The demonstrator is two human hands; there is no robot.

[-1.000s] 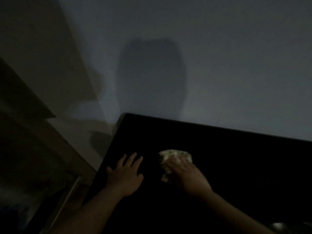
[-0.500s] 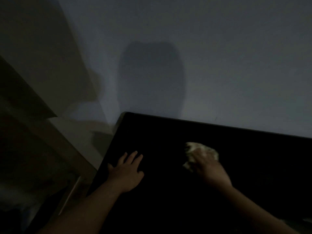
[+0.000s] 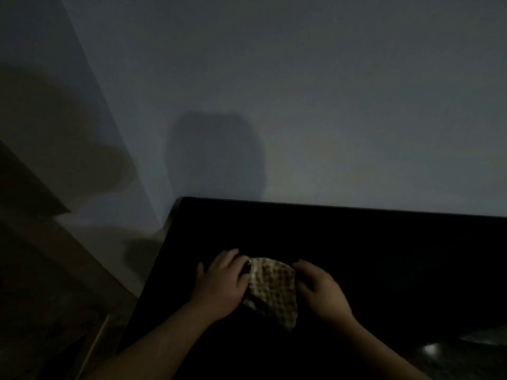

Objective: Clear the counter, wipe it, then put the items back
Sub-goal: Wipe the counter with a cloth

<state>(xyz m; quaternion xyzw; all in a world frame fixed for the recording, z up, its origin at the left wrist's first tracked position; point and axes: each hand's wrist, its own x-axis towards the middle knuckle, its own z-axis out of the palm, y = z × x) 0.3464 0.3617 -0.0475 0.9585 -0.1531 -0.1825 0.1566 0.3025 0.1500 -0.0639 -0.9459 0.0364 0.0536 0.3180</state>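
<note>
Pretty dim here. The checked cloth (image 3: 271,289) lies on the black table (image 3: 384,256), nearer its left edge than the back edge along the wall (image 3: 329,105). The left hand (image 3: 222,286) grips the cloth's left side. The right hand (image 3: 321,292) touches its right side with curled fingers, but I can't tell if it's gripping. Lots of bare table right of the cloth.

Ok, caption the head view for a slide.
Dim light: left hand and right hand touch a checked cloth on the dark counter.
</note>
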